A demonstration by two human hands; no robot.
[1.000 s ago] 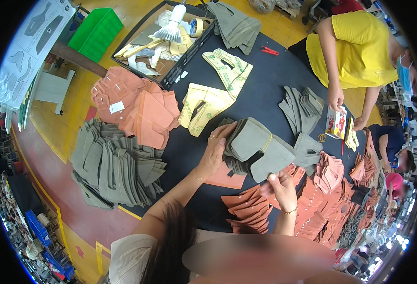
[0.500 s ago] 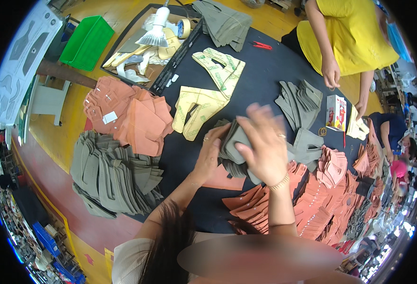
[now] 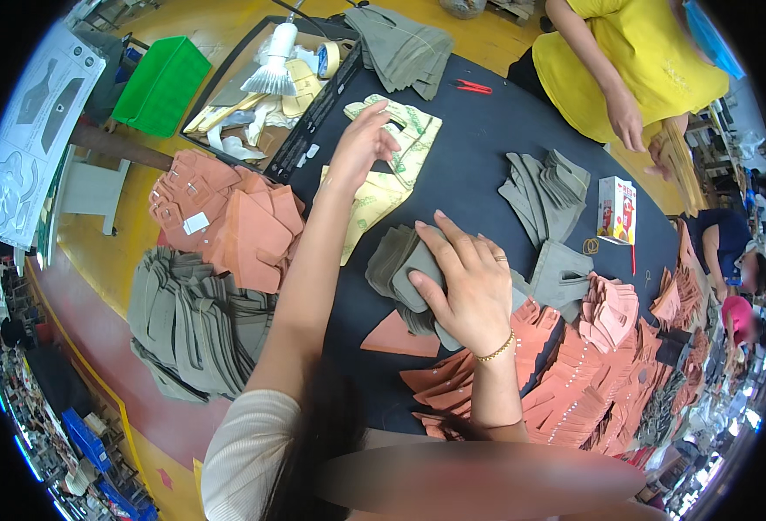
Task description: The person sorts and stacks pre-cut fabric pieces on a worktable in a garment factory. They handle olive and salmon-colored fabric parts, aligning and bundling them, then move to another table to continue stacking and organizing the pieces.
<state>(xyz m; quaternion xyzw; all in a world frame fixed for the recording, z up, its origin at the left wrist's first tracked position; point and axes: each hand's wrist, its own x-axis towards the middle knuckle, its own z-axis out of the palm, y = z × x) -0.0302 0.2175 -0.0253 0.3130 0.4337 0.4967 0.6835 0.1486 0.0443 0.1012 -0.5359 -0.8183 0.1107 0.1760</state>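
My right hand (image 3: 463,288) presses flat on a stack of olive-grey cut fabric pieces (image 3: 400,265) in the middle of the dark table (image 3: 478,148). My left hand (image 3: 361,143) reaches far forward, fingers spread, onto a pile of pale yellow-green patterned pieces (image 3: 392,169). Neither hand is closed around anything. A single orange triangular piece (image 3: 398,337) lies just below the olive stack.
Orange pieces (image 3: 227,221) and an olive heap (image 3: 196,321) lie at the left; more orange stacks (image 3: 574,382) at the right. A tray (image 3: 266,87) with a brush and tape stands far left. A person in yellow (image 3: 635,61) works opposite, beside a small box (image 3: 616,208) and red scissors (image 3: 472,86).
My left hand left the olive stack and stretched forward to the yellow-green pieces. My right hand came down from the orange pieces onto the olive stack.
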